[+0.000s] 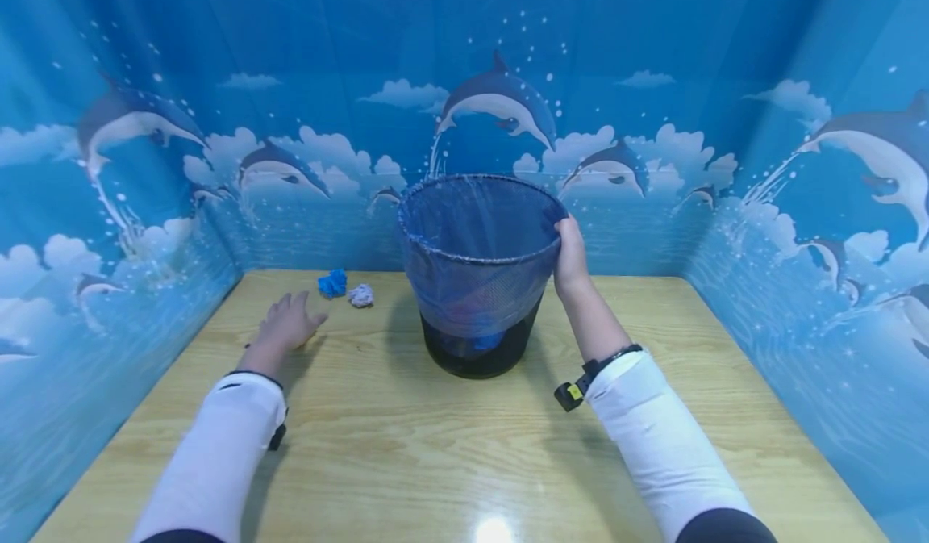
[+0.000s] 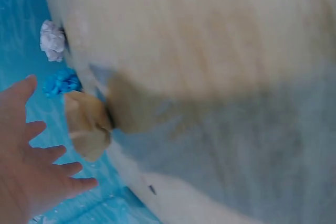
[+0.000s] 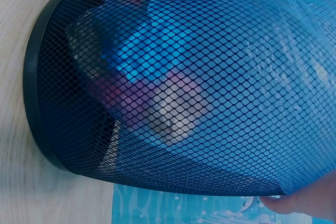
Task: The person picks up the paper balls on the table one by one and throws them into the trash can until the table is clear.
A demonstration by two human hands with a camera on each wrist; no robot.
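My right hand grips the rim of a black mesh wastebasket at its right side. A thin blue plastic bag lines the basket and folds over the rim. Through the mesh, the right wrist view shows crumpled blue paper and a pale crumpled ball inside. On the left, my left hand reaches over the table with its fingers spread, holding nothing. Just beyond those fingers in the left wrist view sits a tan crumpled paper ball, mostly hidden by the hand in the head view.
A blue crumpled paper ball and a white crumpled paper ball lie near the back left of the wooden table. A blue curtain printed with dolphins encloses the back and both sides.
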